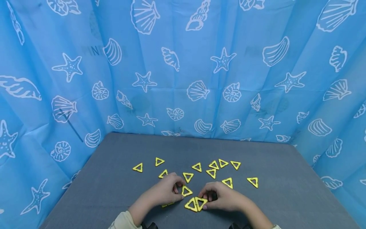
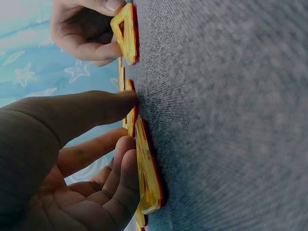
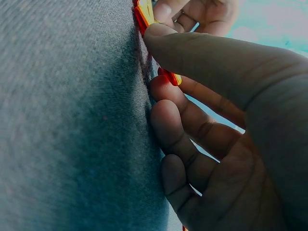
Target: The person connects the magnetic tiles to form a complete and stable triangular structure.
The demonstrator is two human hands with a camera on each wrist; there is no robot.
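My left hand (image 1: 168,190) pinches a yellow triangle tile (image 1: 186,191), an open frame lying flat on the grey table, between thumb and forefinger. To its right, my right hand (image 1: 221,195) holds another yellow triangle tile (image 1: 205,200) by its edge with thumb and fingertips. That tile lies side against side with a third triangle tile (image 1: 188,205). Partly hidden below the left hand is a further triangle tile (image 2: 153,178), close to the curled lower fingers in the left wrist view. In the right wrist view the thumb hides much of the right hand's tile (image 3: 172,77).
Several more yellow triangle tiles lie scattered beyond the hands, such as one at the left (image 1: 138,167), one behind the left hand (image 1: 188,177) and one at the far right (image 1: 253,182). The grey table (image 1: 120,187) meets a blue shell-patterned curtain (image 1: 183,79) behind.
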